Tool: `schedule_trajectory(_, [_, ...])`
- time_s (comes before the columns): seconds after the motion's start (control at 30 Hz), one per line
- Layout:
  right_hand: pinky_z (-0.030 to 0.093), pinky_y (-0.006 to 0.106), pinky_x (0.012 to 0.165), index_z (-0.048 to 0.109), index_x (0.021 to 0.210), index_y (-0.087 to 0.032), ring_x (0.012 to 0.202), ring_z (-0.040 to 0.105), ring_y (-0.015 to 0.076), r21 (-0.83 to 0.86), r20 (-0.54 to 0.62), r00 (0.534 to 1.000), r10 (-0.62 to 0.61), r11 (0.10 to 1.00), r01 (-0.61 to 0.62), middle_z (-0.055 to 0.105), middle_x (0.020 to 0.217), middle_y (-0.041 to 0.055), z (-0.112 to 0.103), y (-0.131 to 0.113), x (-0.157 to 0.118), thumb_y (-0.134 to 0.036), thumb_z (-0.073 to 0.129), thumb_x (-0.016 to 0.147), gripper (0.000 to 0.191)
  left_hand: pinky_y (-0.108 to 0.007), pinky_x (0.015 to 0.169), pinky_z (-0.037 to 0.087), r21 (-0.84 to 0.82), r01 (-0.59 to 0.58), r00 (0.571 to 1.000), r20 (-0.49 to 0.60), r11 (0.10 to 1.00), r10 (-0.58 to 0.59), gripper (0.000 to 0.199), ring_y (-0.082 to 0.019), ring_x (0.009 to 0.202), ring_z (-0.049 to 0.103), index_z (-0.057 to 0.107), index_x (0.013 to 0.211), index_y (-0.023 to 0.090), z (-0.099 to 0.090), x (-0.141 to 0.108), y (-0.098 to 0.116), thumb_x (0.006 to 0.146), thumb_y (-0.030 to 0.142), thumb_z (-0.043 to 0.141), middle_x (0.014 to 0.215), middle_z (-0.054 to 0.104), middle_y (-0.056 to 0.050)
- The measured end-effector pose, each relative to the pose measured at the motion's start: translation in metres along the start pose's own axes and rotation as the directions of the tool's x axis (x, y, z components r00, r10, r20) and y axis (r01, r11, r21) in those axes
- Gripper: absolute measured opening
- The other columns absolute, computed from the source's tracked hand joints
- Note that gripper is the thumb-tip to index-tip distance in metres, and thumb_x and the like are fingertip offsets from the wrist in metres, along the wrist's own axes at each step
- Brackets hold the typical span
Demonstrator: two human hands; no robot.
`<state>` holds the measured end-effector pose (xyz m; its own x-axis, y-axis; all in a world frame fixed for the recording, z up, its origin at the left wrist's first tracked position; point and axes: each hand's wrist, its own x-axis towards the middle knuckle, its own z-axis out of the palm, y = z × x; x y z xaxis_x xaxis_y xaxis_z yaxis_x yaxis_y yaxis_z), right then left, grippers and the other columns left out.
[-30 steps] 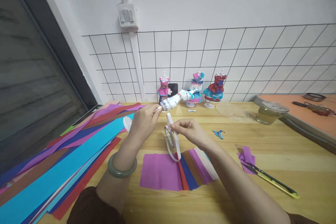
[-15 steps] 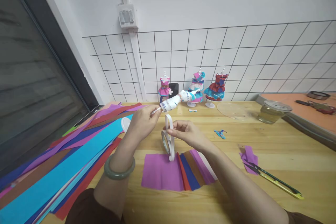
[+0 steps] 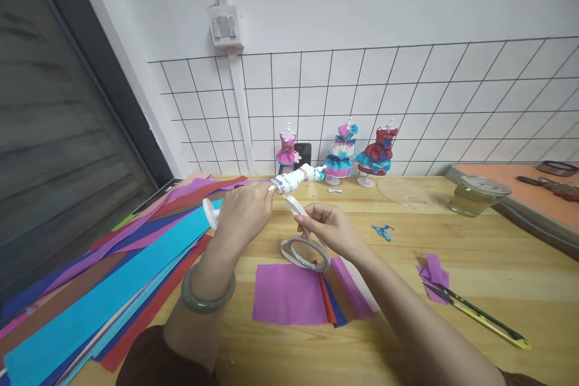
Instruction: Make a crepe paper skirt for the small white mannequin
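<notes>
In my left hand (image 3: 244, 211) is a small dress form (image 3: 296, 180), tilted nearly level, its body wrapped in white with blue and dark patches. My fingers close round its stand, and the round white base (image 3: 210, 215) sticks out to the left of the hand. My right hand (image 3: 328, 226) pinches a strip of white tape, whose end points up toward the form. Below those fingers hangs the tape roll (image 3: 326, 258), over the purple crepe paper (image 3: 287, 295) with red, blue and brown pieces beside it.
Long crepe paper strips (image 3: 113, 289) cover the left side. Dressed miniature forms (image 3: 340, 151) stand at the back by a dark phone (image 3: 304, 155). To the right are a blue scrap (image 3: 383, 232), yellow-handled snips (image 3: 479, 316), a purple scrap (image 3: 435, 271) and a liquid-filled cup (image 3: 474, 196).
The tape roll has swung from upright to nearly flat below my right hand. My left hand has turned, drawing the dress form left and lower, and its base shows further out.
</notes>
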<state>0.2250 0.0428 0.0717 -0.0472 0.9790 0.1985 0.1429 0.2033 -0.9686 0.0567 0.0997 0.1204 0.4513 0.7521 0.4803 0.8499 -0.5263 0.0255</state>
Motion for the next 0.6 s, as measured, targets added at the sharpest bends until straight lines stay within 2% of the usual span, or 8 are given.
schedule_trajectory(0.17, [0.043, 0.023, 0.051, 0.052, 0.067, -0.016, 0.051, 0.054, 0.0104, 0.011, 0.005, 1.000, -0.011, 1.000, 0.011, 0.059, 0.056, -0.0004, 0.002, -0.010, -0.004, -0.042, 0.060, 0.075, 0.028, -0.029, 0.055, 0.028, -0.004, 0.008, 1.000, 0.004, 1.000, -0.008, 0.034, -0.022, 0.073, 0.059, 0.060, 0.094, 0.024, 0.003, 0.002, 0.000, 0.089, 0.034, 0.028, 0.084, 0.066, -0.003])
schedule_trajectory(0.43, [0.042, 0.022, 0.047, 0.052, 0.067, -0.016, 0.050, 0.054, 0.0110, -0.022, -0.014, 1.000, -0.025, 0.999, 0.024, 0.059, 0.056, 0.0006, 0.007, -0.021, -0.011, -0.042, 0.059, 0.076, 0.029, -0.028, 0.056, 0.029, -0.070, 0.031, 0.999, -0.030, 0.997, -0.033, 0.033, -0.019, 0.073, 0.057, 0.061, 0.094, 0.023, 0.003, 0.001, 0.004, 0.088, 0.033, 0.030, 0.083, 0.065, -0.003])
schedule_trajectory(0.5, [0.042, 0.022, 0.048, 0.052, 0.067, -0.016, 0.051, 0.054, 0.0112, -0.025, -0.023, 0.999, -0.035, 0.999, 0.034, 0.059, 0.055, 0.0004, 0.007, -0.022, -0.012, -0.042, 0.060, 0.075, 0.029, -0.028, 0.056, 0.029, -0.127, 0.032, 0.999, -0.030, 0.991, -0.036, 0.033, -0.019, 0.072, 0.056, 0.062, 0.092, 0.022, 0.001, 0.001, 0.004, 0.087, 0.033, 0.031, 0.081, 0.065, -0.004])
schedule_trajectory(0.6, [0.043, 0.023, 0.050, 0.052, 0.067, -0.017, 0.051, 0.055, 0.0116, 0.011, -0.013, 0.999, -0.037, 0.999, 0.037, 0.060, 0.056, 0.0005, 0.005, -0.019, -0.011, -0.043, 0.060, 0.075, 0.028, -0.026, 0.053, 0.028, -0.303, 0.021, 1.000, 0.017, 0.953, -0.017, 0.033, -0.016, 0.065, 0.052, 0.062, 0.086, 0.022, -0.001, 0.000, -0.001, 0.087, 0.035, 0.031, 0.071, 0.061, -0.002])
